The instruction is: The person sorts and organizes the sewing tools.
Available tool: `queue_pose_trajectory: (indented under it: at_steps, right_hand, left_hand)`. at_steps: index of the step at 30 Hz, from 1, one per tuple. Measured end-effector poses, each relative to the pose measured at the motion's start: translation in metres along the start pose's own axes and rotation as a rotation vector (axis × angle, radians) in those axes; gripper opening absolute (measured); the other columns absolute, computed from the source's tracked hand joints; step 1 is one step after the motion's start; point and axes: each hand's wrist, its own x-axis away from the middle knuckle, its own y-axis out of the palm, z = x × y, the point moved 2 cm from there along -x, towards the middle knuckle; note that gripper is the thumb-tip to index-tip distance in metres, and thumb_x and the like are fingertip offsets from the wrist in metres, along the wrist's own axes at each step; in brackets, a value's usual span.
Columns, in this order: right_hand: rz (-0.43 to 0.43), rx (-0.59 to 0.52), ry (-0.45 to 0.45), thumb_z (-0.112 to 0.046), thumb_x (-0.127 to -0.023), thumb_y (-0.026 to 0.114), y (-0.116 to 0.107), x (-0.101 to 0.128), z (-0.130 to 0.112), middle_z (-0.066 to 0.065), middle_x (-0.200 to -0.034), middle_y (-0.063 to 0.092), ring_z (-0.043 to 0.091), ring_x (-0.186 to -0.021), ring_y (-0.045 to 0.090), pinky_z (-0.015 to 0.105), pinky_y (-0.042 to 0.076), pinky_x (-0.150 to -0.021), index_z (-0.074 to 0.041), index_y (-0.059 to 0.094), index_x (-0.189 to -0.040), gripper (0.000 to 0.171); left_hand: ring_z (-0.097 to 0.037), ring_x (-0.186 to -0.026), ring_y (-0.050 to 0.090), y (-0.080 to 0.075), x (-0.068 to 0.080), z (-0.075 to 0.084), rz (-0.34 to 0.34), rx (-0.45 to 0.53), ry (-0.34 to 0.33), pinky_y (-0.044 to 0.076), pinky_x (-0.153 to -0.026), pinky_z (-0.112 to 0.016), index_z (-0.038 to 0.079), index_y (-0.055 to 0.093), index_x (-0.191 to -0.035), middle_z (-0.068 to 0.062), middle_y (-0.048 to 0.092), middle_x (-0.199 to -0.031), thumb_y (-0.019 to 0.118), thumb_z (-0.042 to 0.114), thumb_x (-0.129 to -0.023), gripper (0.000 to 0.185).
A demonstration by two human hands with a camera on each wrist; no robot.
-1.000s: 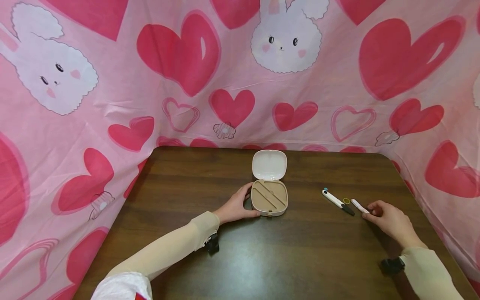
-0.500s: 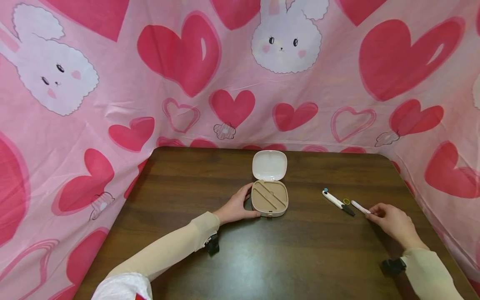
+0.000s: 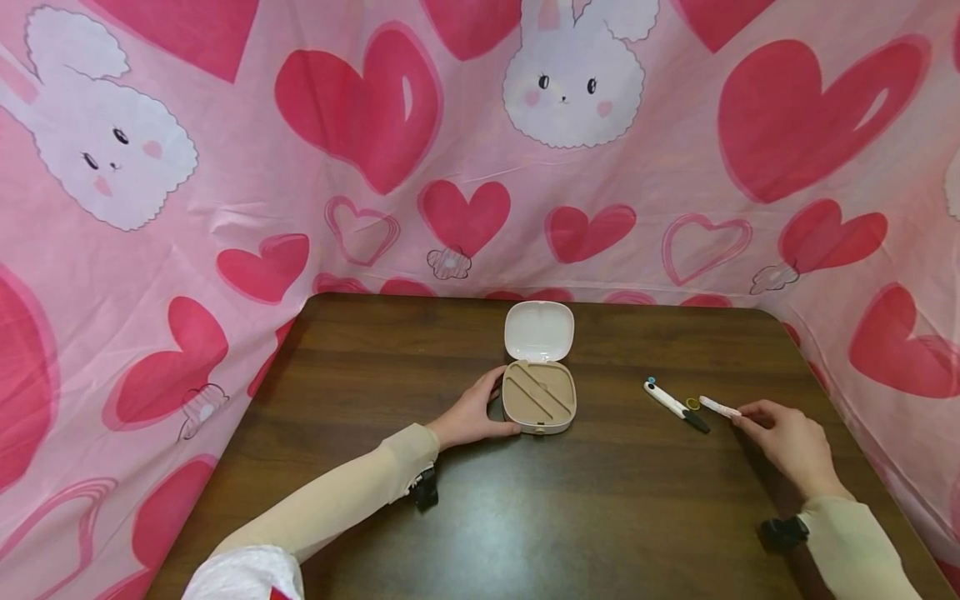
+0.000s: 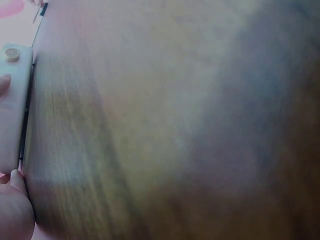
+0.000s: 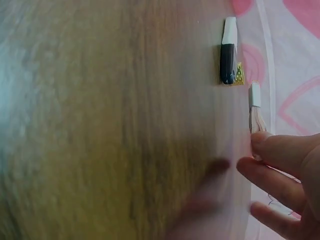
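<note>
A small white case (image 3: 540, 427) stands with its lid (image 3: 538, 331) raised, showing a beige insert (image 3: 527, 400) with slanting slots. My left hand (image 3: 472, 412) grips the case's left side, thumb at the front corner; part of that hand also shows beside the case (image 4: 11, 115) in the left wrist view. At the right, my right hand (image 3: 791, 442) pinches the near end of a slim white stick (image 3: 718, 407) between thumb and fingertips. In the right wrist view the stick has a plain white end (image 5: 255, 95) and pinkish stripes farther down.
Left of the stick lies a white tool (image 3: 663, 398) with a dark end, a small blue piece (image 3: 652, 380) at its far tip. A yellow ring-like piece (image 3: 692, 404), dotted in the right wrist view, sits between them. Pink heart-print cloth (image 3: 465, 125) hangs behind the brown table (image 3: 480, 517).
My right hand has drawn up slightly with the stick, whose near end is now higher and which lies at a flatter slant. The left hand and case have stayed put.
</note>
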Motion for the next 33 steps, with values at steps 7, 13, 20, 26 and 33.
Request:
queue_pose_trajectory:
  at_steps: [7, 13, 20, 26, 33]
  right_hand:
    - [0.143, -0.044, -0.042, -0.019, -0.093, 0.079, 0.000, 0.000, -0.008, 0.015, -0.092, 0.079, 0.032, -0.084, 0.071, 0.043, 0.041, -0.071, -0.005, 0.078, -0.102, 0.017]
    - [0.242, -0.098, -0.120, -0.007, -0.088, 0.081, -0.001, -0.003, -0.020, 0.024, -0.093, 0.076, 0.046, -0.111, 0.065, 0.069, 0.037, -0.099, 0.000, 0.078, -0.099, 0.013]
    - [0.240, -0.143, -0.134, -0.003, -0.086, 0.081, 0.003, -0.006, -0.033, 0.033, -0.127, 0.065, 0.061, -0.140, 0.037, 0.080, 0.014, -0.114, 0.001, 0.076, -0.098, 0.013]
    - [0.245, -0.147, -0.157, -0.007, -0.086, 0.083, 0.006, -0.010, -0.047, 0.029, -0.116, 0.071, 0.059, -0.138, 0.042, 0.077, 0.015, -0.117, -0.001, 0.077, -0.097, 0.014]
    - [0.259, -0.155, -0.183, -0.007, -0.085, 0.084, 0.009, -0.013, -0.064, 0.027, -0.090, 0.075, 0.056, -0.127, 0.051, 0.073, 0.018, -0.118, -0.003, 0.079, -0.097, 0.014]
  left_hand:
    - [-0.023, -0.149, 0.039, 0.000, 0.000, 0.001, 0.000, -0.002, 0.008, 0.038, -0.121, -0.034, 0.009, 0.026, -0.162, -0.012, 0.034, -0.163, 0.091, 0.024, -0.081, 0.105]
    - [-0.023, -0.149, 0.039, 0.000, 0.000, 0.000, 0.001, -0.008, 0.014, 0.038, -0.121, -0.034, 0.010, 0.027, -0.162, -0.012, 0.035, -0.162, 0.090, 0.024, -0.081, 0.104]
    - [-0.024, -0.149, 0.040, 0.000, 0.000, -0.001, 0.002, 0.001, 0.012, 0.038, -0.121, -0.036, 0.009, 0.026, -0.162, -0.013, 0.034, -0.163, 0.090, 0.024, -0.081, 0.104]
    - [-0.022, -0.149, 0.038, -0.001, 0.000, 0.001, 0.003, 0.002, 0.008, 0.037, -0.121, -0.033, 0.009, 0.026, -0.162, -0.012, 0.035, -0.163, 0.091, 0.022, -0.081, 0.104]
    - [-0.022, -0.149, 0.039, 0.000, 0.000, -0.001, 0.005, 0.007, 0.011, 0.038, -0.121, -0.033, 0.009, 0.027, -0.162, -0.012, 0.035, -0.162, 0.091, 0.023, -0.081, 0.104]
